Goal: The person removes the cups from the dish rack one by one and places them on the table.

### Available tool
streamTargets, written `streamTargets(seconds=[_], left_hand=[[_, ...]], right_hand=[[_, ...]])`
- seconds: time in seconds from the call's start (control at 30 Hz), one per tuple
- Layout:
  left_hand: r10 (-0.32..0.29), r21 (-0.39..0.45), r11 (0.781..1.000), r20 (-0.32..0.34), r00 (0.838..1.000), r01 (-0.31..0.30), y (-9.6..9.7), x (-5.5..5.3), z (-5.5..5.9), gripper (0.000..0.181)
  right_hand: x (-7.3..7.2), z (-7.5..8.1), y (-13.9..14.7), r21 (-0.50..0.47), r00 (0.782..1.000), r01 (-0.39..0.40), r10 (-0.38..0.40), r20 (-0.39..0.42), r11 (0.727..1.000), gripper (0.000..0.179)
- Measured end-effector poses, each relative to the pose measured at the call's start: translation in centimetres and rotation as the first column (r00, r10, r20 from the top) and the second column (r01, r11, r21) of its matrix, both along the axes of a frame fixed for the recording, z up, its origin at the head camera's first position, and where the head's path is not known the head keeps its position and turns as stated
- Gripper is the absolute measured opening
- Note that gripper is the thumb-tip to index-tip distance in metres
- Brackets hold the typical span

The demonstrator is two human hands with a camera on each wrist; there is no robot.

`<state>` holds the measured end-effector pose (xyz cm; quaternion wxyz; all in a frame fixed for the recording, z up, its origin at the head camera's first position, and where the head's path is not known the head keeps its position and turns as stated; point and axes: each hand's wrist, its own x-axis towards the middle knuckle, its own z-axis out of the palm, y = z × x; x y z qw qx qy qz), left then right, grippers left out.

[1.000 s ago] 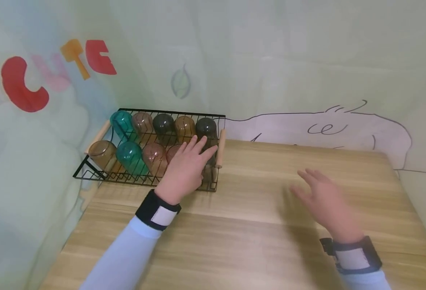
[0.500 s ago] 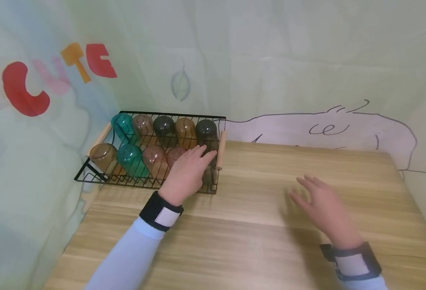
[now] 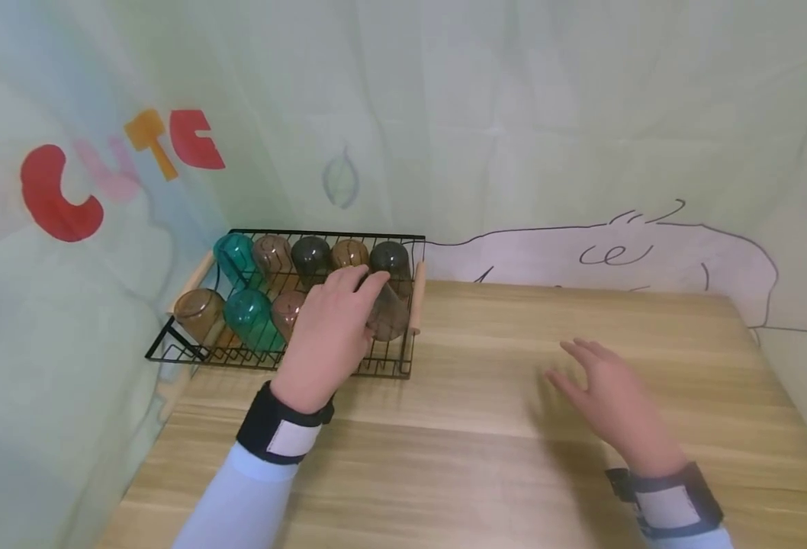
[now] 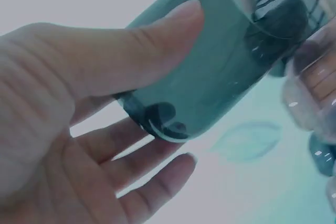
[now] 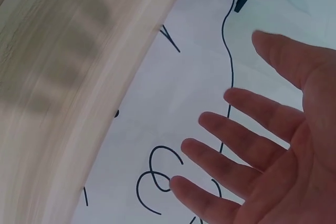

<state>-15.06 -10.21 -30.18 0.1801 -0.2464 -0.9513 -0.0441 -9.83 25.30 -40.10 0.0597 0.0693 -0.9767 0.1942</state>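
Note:
My left hand (image 3: 326, 335) grips a smoky grey drinking glass (image 3: 388, 314) at the right end of a black wire rack (image 3: 328, 233). In the left wrist view the thumb lies along one side of the tilted glass (image 4: 210, 72), with fingers behind it. Whether its lower end still touches the rack is hidden. Upside-down glasses stand around it: teal (image 3: 249, 314) and pink (image 3: 287, 309) ones in the front row, a dark grey one (image 3: 390, 259) behind. Well to the right, my right hand (image 3: 619, 408) hovers above the table, fingers spread, holding nothing.
The rack has wooden handles, one on the right (image 3: 418, 297) close to the held glass. An amber glass (image 3: 200, 314) stands at its front left. The wooden table (image 3: 486, 427) meets a printed cloth backdrop (image 3: 548, 137) at the rear and sides.
My left hand has taken hold of the grey glass and shifted slightly left, tilting it. The head view has tipped up a little. My right hand has hardly moved.

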Motion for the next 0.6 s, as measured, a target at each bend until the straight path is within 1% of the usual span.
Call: streamTargets(seconds=[0.1,0.17,0.23,0.3,0.37,0.47,0.5,0.57,0.6], left_hand=[[0.034,0.072,0.997,-0.052,0.998,-0.030,-0.1,0.7,0.9,0.073],[0.051,0.152,0.988,-0.072,0.996,-0.039,0.1,1.0,1.2,0.076],[0.054,0.262,0.964,-0.076,0.996,-0.033,0.4,1.2,1.1,0.077],[0.054,0.374,0.927,-0.072,0.996,-0.023,0.9,1.2,0.7,0.078],[0.049,0.486,0.874,-0.062,0.997,-0.013,1.5,1.1,0.0,0.079],[0.047,0.633,0.774,-0.014,0.999,-0.027,2.6,0.9,-1.3,0.080],[0.041,0.675,0.737,0.008,0.999,-0.036,2.9,0.8,-1.7,0.080],[0.000,0.763,0.644,0.069,0.998,-0.053,3.8,0.7,-2.6,0.080],[-0.034,0.805,0.590,0.105,0.994,-0.065,4.3,0.7,-3.0,0.079]], right_hand=[[0.0,0.1,-0.2,-0.041,0.999,0.013,-0.015,-0.040,0.999,0.066],[0.0,0.3,-0.3,-0.082,0.997,0.037,-0.042,-0.061,0.996,0.064],[0.0,0.5,-0.6,-0.122,0.994,0.067,-0.077,-0.075,0.990,0.066],[0.0,0.9,-0.9,-0.157,0.990,0.098,-0.112,-0.083,0.983,0.070],[0.0,1.3,-1.3,-0.193,0.988,0.119,-0.136,-0.077,0.974,0.074],[0.1,1.9,-2.1,-0.272,0.989,0.131,-0.145,-0.032,0.953,0.078],[0.1,2.1,-2.3,-0.302,0.990,0.132,-0.142,-0.011,0.944,0.079],[0.2,2.2,-2.9,-0.344,0.991,0.133,-0.133,0.024,0.930,0.080],[0.2,2.3,-3.2,-0.356,0.991,0.130,-0.126,0.035,0.926,0.079]])
